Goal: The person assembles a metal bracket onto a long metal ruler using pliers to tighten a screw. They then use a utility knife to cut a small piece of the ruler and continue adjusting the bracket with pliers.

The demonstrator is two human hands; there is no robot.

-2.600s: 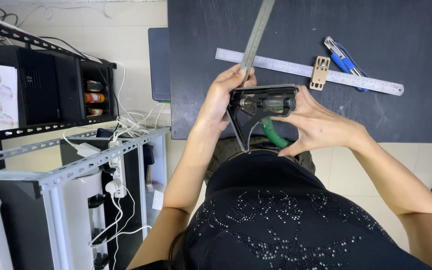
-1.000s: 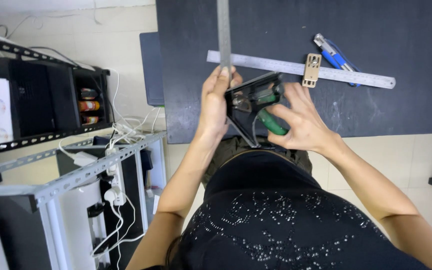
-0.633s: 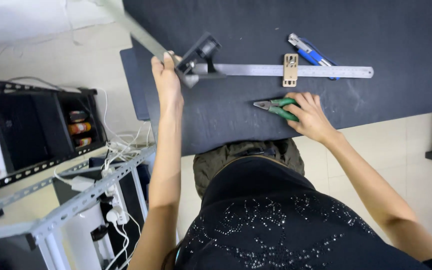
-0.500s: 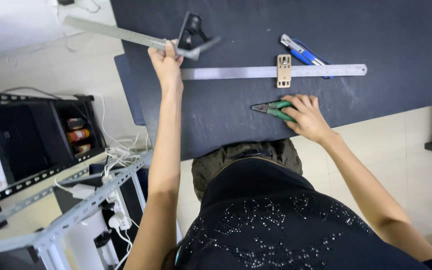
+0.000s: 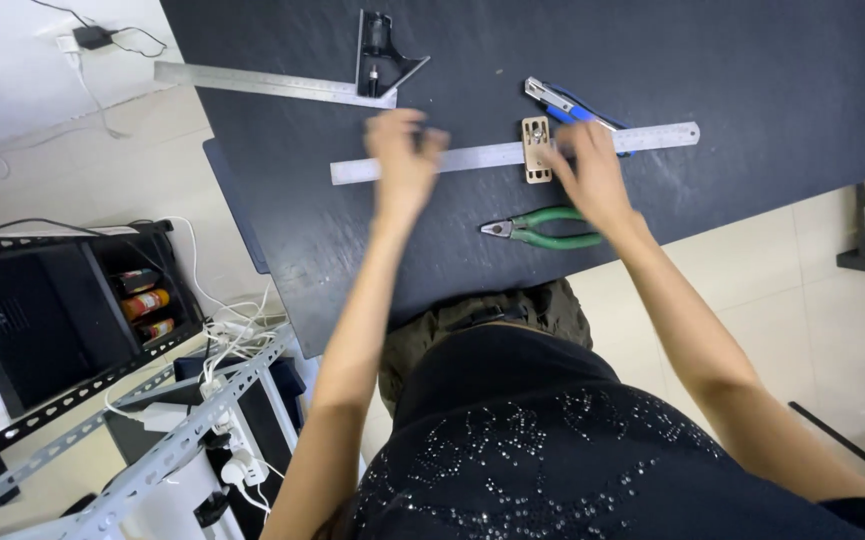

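Surface: dark tabletop (image 5: 752, 60).
Near: green pliers (image 5: 542, 228) lie loose.
Middle: left hand (image 5: 404, 160) and right hand (image 5: 592, 172) both over steel ruler (image 5: 432, 160), blurred; grip unclear.
Technique: press ruler flat, steady brass stop (image 5: 536, 150).
Far: combination square (image 5: 292, 85) rests untouched.

Premises present as a workshop: dark workbench (image 5: 752, 60) bearing combination square (image 5: 377, 62), steel ruler (image 5: 482, 155), green pliers (image 5: 542, 228); metal shelving (image 5: 122, 440) alongside.

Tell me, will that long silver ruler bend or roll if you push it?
The ruler looks like thin flat metal, so it probably slides on the dark table rather than rolling. Being long and thin, it may flex slightly when lifted by one end.
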